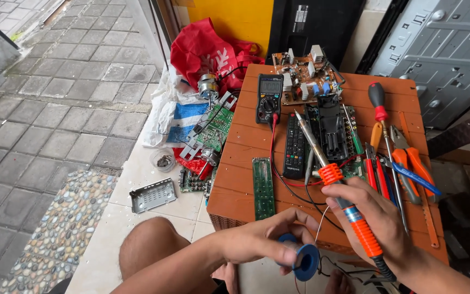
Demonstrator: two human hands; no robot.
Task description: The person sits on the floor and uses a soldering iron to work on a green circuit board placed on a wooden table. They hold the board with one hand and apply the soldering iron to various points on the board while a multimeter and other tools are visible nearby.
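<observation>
My right hand (377, 218) grips an orange-handled soldering iron (333, 177), its metal tip pointing up and away toward a black remote control (295, 147) on the brown table (246, 190). My left hand (265, 239) holds a blue spool of solder wire (304, 261) at the table's near edge; a thin strand of wire (321, 220) rises from it toward my right hand. A narrow green circuit strip (263, 188) lies just beyond my left hand. My bare knee (148, 245) shows below.
A multimeter (269, 98) with red and black leads, a brown circuit board (305, 76), a black part (331, 128), screwdrivers (379, 109) and orange pliers (409, 158) lie on the table. A red bag (202, 49), green boards (213, 128) and a metal bracket (152, 194) sit left on the floor.
</observation>
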